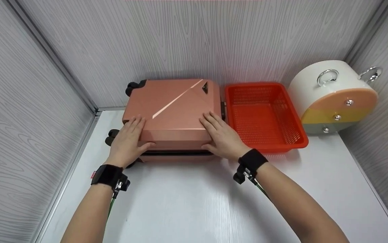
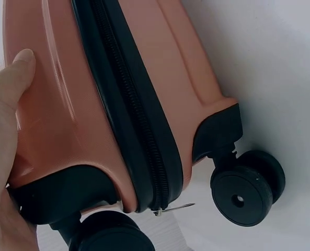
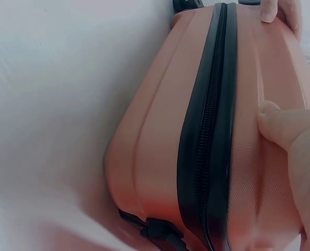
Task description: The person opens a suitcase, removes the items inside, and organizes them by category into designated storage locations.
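A rose-pink hard-shell suitcase lies flat on the white table, its wheels to the left. My left hand rests on its near left corner, fingers straight over the top and thumb against the front side. At the near right corner, my right hand lies the same way, its thumb pressed to the side shell. A black zipper runs along the suitcase's side below both thumbs. Its thin metal pull sticks out near the wheels.
Right of the suitcase stands a red plastic basket with perforated walls. Beyond it is a white rounded drawer box with orange, yellow and grey-green drawer fronts and silver ring handles. Grey wood-grain panels enclose the table at the back and sides.
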Tool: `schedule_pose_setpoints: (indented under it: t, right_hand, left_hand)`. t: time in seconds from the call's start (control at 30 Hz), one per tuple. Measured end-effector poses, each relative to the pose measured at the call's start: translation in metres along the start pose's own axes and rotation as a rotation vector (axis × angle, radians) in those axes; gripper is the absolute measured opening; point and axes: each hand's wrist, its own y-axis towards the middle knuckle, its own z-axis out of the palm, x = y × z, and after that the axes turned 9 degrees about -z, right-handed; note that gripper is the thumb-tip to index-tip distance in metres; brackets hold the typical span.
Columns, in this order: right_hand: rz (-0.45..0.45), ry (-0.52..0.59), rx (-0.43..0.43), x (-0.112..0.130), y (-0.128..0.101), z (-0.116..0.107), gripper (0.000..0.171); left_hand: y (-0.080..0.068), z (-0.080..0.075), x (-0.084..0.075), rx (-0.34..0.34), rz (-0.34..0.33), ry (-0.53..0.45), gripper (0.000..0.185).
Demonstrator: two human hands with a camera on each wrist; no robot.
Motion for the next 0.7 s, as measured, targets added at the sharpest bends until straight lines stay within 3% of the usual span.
schedule_pose_setpoints:
  t: [0.43,0.7]
  right_hand:
    - [0.045,-0.050,0.133,-0.018,0.010,-0.019,0.098]
    - [0.051,-0.088,0.075,-0.039,0.009,-0.017,0.094]
  left_hand:
    - [-0.023,-0.006,-0.041,0.000,-0.099,0.060,0.092]
    - [-0.034,-0.024,-0.060,0.046,-0.067,0.069,0.073]
